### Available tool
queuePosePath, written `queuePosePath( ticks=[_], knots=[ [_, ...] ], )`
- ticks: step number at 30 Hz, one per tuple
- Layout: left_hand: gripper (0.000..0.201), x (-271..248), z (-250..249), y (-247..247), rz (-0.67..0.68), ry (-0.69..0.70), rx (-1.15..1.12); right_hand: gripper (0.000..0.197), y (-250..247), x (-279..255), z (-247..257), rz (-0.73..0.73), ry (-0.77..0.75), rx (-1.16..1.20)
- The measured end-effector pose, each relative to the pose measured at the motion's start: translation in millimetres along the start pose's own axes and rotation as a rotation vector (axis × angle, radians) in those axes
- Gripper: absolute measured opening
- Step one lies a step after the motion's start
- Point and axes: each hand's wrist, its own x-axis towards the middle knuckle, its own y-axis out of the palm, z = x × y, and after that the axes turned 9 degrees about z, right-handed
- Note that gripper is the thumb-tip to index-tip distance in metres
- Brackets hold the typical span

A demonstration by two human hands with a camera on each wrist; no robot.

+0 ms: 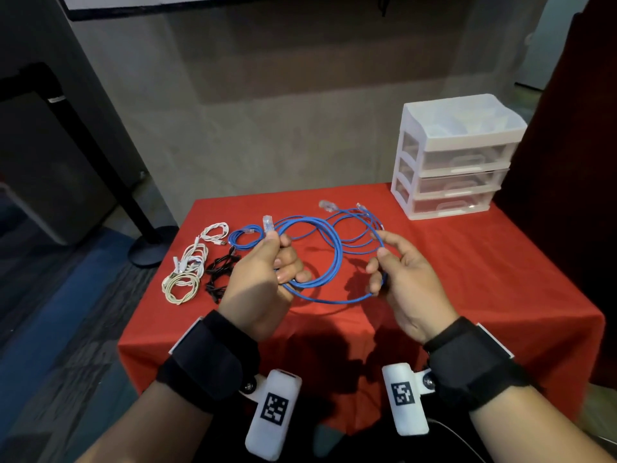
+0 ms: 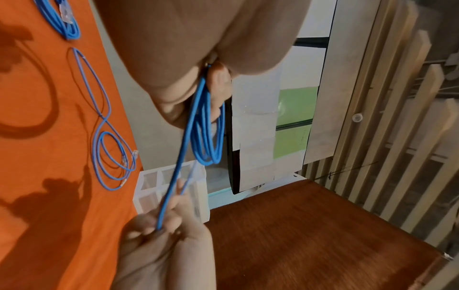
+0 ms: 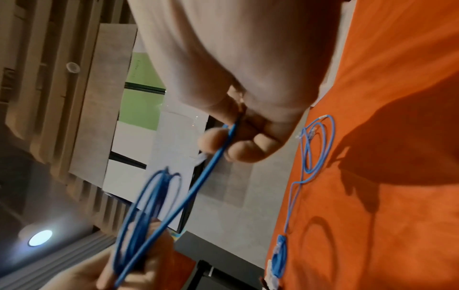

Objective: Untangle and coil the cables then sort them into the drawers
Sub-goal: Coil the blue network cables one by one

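Red tablecloth (image 1: 484, 262); black stand base (image 1: 152, 245) on floor.

The blue network cable (image 1: 320, 262) hangs between the two grips in several loose loops above the counter; its clear plug (image 1: 268, 223) sticks up out of the left grip, and one strand runs across to the right grip. Beyond the right grip a thinner, paler blue cable (image 1: 359, 228) sprawls uncoiled on the red cloth, its clear plugs at the far end. Just beyond the left grip lies a small coiled blue cable (image 1: 243, 237). Further to that grip's left lie white cables (image 1: 190, 262) and black cables (image 1: 218, 272), bundled. The white three-drawer unit (image 1: 454, 158) stands well beyond the right grip, its drawers closed.
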Motion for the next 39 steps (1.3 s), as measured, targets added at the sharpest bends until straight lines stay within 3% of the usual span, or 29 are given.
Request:
queuePosePath(
  ticks=[2, 6, 13, 15, 18, 20, 22, 24, 26, 31, 33, 39],
  knots=[
    [0.033, -0.8, -3.7, -1.5, 0.057, 0.013, -0.042, 0.028, -1.9, -5.5, -6.3, 0.002, 0.105, -0.023],
    [0.034, -0.8, -4.6, -0.6, 0.146, 0.021, -0.047, 0.027, 3.7, -17.8, -10.2, 0.154, 0.215, -0.005],
    [0.037, -1.2, 7.6, 5.4, 0.032, -0.11, -0.003, 0.022, 23.6, -19.3, 12.1, 0.295, 0.232, 0.216],
    [0.035, -2.1, 16.3, 5.4, -0.001, -0.149, 0.069, 0.017, 34.9, -18.4, 20.9, 0.313, 0.197, 0.31],
    [0.032, -1.0, 23.0, 1.0, -0.02, -0.186, 0.088, 0.025, 47.6, -22.8, 30.0, 0.323, 0.1, 0.401],
    [0.03, -0.4, 22.9, -3.9, -0.016, -0.192, 0.114, 0.047, 47.8, -25.8, 27.4, 0.363, -0.058, 0.118],
    [0.031, -2.2, 20.1, -7.4, -0.004, -0.2, 0.124, 0.038, 45.0, -24.8, 22.2, 0.389, -0.207, -0.312],
    [0.033, -5.5, 16.3, -6.1, 0.017, -0.203, 0.137, 0.013, 43.4, -22.8, 19.9, 0.34, -0.222, -0.457],
    [0.032, -6.7, 12.9, -4.5, 0.016, -0.203, 0.144, 0.011, 42.8, -22.2, 20.7, 0.255, -0.215, -0.424],
    [0.033, -5.5, 0.8, -23.7, -0.065, -0.202, 0.111, 0.016, 14.6, -7.0, 54.5, 0.038, -0.116, 0.133],
    [0.032, -6.9, -8.1, -32.2, -0.045, -0.203, 0.078, 0.016, 2.6, -5.2, 64.8, 0.046, -0.1, 0.186],
    [0.029, -11.8, -18.5, -24.2, 0.111, -0.175, 0.275, 0.028, -3.8, -5.2, 40.8, -0.033, -0.186, -0.429]
  ],
)
